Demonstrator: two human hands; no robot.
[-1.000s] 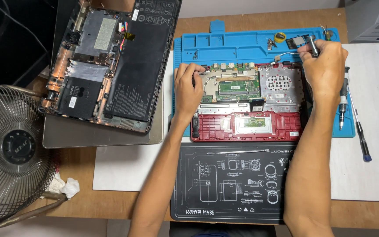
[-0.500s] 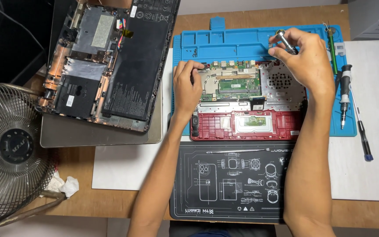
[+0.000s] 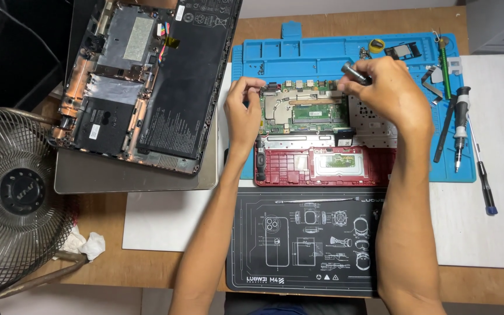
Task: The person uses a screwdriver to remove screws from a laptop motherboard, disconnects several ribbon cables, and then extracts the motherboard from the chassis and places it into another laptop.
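small red laptop (image 3: 322, 166) lies opened up, bottom cover off, green motherboard (image 3: 304, 111) exposed, sitting on the blue repair mat (image 3: 322, 58) in the upper middle of the desk. right hand (image 3: 389, 93) sits at the board's 1 o'clock corner, fingers curled tight around a silver screwdriver handle (image 3: 354, 74), tip hidden under the hand. left hand (image 3: 243, 111) at the board's 9 o'clock edge, fingertips pinched narrow on the board's top left corner, holding nothing loose. at 6 o'clock from the laptop, a black printed mat (image 3: 304, 239). at 3 o'clock, loose screwdrivers (image 3: 461, 125) on the mat edge and white sheet. at 9 o'clock, a bigger dismantled laptop (image 3: 147, 81), well apart. wire fan (image 3: 16, 198) at 8 o'clock, far left.
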